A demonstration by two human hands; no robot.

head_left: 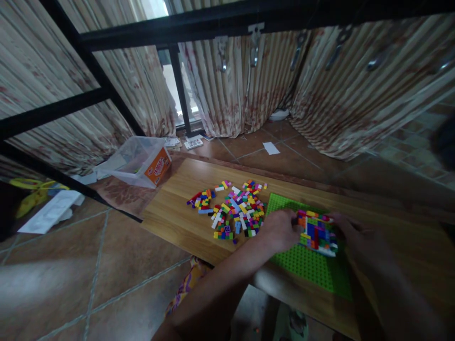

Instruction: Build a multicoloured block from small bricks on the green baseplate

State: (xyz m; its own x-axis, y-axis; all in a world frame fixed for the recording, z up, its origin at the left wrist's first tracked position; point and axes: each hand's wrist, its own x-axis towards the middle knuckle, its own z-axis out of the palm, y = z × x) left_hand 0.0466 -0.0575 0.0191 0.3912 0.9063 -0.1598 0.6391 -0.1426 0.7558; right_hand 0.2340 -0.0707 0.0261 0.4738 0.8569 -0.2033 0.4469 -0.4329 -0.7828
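A multicoloured toy brick block (316,233), with blue, red, yellow and white bricks, is over the green studded baseplate (305,267). Whether it is pressed onto the plate or lifted slightly, I cannot tell. My left hand (284,231) grips the block's left edge with curled fingers. At the opposite edge my right hand (351,234) is closed on the upper right corner, its fingers partly in shadow. Left of the baseplate, loose bricks (245,208) of many colours lie in a spread pile.
The wooden table (170,203) carries the bricks and baseplate. Beyond its left end stands a clear plastic box (142,161) with an orange label. A black metal frame (227,28) with hanging hooks crosses above, before striped curtains (220,90). White paper (271,148) lies on the tiled floor.
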